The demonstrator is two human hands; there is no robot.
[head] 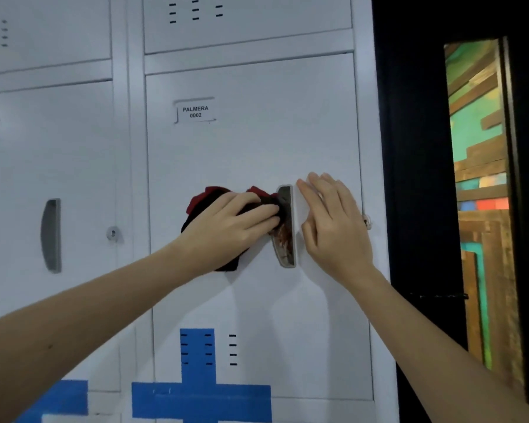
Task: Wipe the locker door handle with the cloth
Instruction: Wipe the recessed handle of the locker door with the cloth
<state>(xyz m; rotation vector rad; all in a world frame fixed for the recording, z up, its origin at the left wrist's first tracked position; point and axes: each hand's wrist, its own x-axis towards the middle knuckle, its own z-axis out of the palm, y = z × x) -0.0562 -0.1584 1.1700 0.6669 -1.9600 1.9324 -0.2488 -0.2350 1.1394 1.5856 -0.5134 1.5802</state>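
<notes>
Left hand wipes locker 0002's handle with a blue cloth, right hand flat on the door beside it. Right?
No: the head view shows a dark red and black cloth, not blue. The left hand wipes the handle with it, right hand flat on the door.

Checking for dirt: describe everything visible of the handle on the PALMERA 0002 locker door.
The handle is a tall, narrow recessed pull, grey and metallic-looking, straight on its right edge and curved on its left. It sits upright near the right edge of the locker door. Brown, rust-like stains mark its lower half. The left hand presses a dark red-and-black cloth into its middle; the right hand lies flat on the door beside it.
</notes>
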